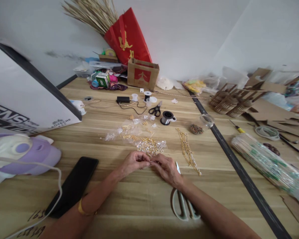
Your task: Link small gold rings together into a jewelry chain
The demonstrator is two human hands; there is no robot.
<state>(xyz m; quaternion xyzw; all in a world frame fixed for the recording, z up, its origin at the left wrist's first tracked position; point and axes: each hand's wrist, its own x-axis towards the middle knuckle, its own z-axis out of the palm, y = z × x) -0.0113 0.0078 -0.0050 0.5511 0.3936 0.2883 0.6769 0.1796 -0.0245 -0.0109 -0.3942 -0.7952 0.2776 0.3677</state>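
Observation:
Near the middle of the table, my left hand (134,163) and my right hand (167,168) meet with their fingertips pinched together. Between them shows a thin silvery piece (147,166), too small to tell its kind. Just beyond the fingers lies a pile of small gold and silver beads or findings (147,145), with clear little bags (133,127) of similar pieces behind it. Pale-handled scissors (181,207) lie partly under my right forearm. To the right of the pile, gold chains (186,147) are laid out lengthwise.
A black phone (73,186) and a purple-and-white device (27,154) with a white cable are at left, before a large box (27,96). Farther back are black scissors (155,109), a wire spool (166,118) and a paper bag (143,74). Wrapped sticks (266,159) lie right.

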